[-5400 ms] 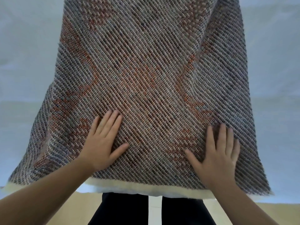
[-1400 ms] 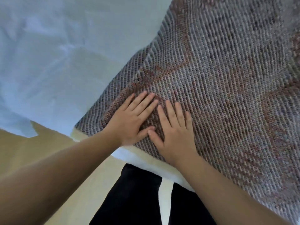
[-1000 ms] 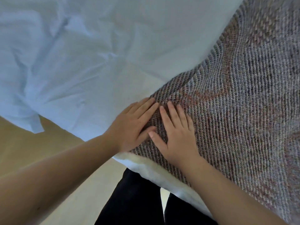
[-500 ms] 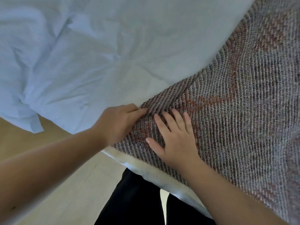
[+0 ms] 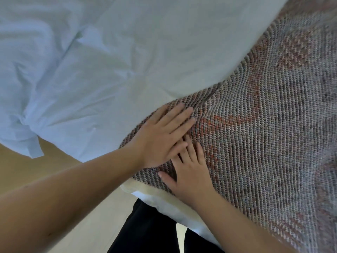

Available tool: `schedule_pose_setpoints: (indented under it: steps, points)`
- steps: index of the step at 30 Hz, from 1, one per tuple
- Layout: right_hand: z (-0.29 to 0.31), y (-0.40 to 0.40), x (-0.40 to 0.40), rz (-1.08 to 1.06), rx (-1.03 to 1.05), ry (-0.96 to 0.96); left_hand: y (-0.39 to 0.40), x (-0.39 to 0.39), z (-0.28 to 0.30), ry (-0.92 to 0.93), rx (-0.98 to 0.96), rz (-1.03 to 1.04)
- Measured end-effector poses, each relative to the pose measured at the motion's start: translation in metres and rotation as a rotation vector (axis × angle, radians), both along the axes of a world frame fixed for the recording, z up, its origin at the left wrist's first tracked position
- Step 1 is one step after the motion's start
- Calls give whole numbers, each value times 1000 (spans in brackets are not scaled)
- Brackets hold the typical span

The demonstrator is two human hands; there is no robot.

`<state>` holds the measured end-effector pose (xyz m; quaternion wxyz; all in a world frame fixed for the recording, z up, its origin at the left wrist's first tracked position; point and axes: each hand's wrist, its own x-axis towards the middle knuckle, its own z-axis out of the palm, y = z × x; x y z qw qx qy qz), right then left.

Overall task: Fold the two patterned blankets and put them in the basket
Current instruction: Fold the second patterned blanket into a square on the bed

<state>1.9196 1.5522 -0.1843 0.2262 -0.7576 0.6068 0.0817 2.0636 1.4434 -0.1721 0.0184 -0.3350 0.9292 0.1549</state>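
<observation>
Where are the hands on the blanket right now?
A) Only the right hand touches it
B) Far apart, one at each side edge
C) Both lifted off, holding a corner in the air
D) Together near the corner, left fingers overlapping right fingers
D: the left hand lies flat across the fingers of the right hand, both pressing the blanket near its corner.

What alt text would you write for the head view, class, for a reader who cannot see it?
Both hands lie flat near a corner of a patterned blanket on a pale blue sheet, the left hand overlapping the fingers of the right hand.
</observation>
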Motion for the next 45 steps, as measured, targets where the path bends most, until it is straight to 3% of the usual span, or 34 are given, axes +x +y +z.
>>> schedule_pose_setpoints:
  steps: [4,9,14,21,25,29,31,34,37,40,43,45]
  points:
    - [7,-3,-29,-150,-11,78,-17,-38,-11,-114,71,-76]
    - [19,-23,-95,-363,-34,183,-56,-85,-2,-47,122,60]
    - [29,-29,-153,-523,-2,166,-86,-148,11,11,196,140]
    - [16,13,-220,-739,140,95,-98,-239,28,396,528,755]
    - [2,63,-243,-746,146,115,-80,-264,29,318,639,756]
    - [-6,102,-264,-738,114,125,-79,-270,38,300,834,891]
    - [-8,112,-277,-760,66,136,-85,-274,41,202,837,859]
    - [-6,118,-309,-994,-2,160,-91,-283,46,81,886,804]
    - [-2,125,-348,-1264,-52,174,-96,-287,50,-102,882,809]
    - [4,129,-374,-1469,-154,77,-97,-284,60,-169,866,792]
    - [8,128,-392,-1636,-215,52,-102,-272,67,-163,634,736]
    - [7,131,-403,-1713,-139,108,-108,-250,68,-272,365,663]
